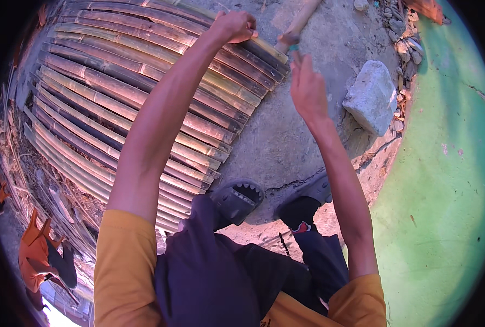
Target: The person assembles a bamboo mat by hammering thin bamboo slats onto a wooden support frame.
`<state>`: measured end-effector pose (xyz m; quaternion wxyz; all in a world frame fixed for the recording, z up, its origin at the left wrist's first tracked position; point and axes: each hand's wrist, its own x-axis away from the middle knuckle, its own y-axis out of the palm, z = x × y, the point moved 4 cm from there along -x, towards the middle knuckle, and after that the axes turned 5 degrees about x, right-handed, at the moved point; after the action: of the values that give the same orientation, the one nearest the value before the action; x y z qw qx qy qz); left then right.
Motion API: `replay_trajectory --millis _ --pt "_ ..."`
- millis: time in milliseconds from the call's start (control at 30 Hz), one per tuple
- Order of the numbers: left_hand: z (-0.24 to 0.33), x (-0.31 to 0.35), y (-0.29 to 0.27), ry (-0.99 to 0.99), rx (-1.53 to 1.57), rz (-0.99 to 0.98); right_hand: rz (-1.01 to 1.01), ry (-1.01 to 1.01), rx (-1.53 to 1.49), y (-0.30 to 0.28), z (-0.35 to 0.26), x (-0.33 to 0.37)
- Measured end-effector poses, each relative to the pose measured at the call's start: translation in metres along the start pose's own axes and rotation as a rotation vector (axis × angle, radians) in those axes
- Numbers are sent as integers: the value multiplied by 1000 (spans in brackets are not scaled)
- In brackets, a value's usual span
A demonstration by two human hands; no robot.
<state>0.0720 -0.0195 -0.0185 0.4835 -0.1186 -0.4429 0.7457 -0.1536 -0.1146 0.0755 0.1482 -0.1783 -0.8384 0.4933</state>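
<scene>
A panel of long split-bamboo slats (pixel 144 98), brown and pale yellow, lies side by side across the left and middle of the ground. Over its far right corner is my left hand (pixel 237 26), fingers curled in at the outermost slats; anything between them is hidden. To the right, just past the slat ends, my right hand (pixel 309 87) is closed around the handle of what looks like a hammer (pixel 289 38). A bit of green shows above my fist, and the dark head is close to the slat end. A pale wooden pole (pixel 303 19) extends beyond it.
A large grey stone block (pixel 371 98) sits right of my right hand, near rubble (pixel 408 52). Green-painted floor (pixel 444 180) spans the right side. My sandalled feet (pixel 238 200) stand at the panel's near edge. Another person in orange (pixel 32 261) is at the lower left.
</scene>
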Motion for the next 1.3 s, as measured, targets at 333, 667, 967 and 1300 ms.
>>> replay_trajectory --millis 333,667,967,1300 --pt "-8 5 -8 -4 34 -28 441 -215 -259 -40 -33 -11" --pt "-19 -5 -5 -26 81 -21 353 34 -334 -41 -30 -8" --pt "-10 13 3 -35 -4 -11 208 217 -407 -47 -29 -13" --pt "-4 5 -7 -46 13 9 93 205 -131 32 11 43"
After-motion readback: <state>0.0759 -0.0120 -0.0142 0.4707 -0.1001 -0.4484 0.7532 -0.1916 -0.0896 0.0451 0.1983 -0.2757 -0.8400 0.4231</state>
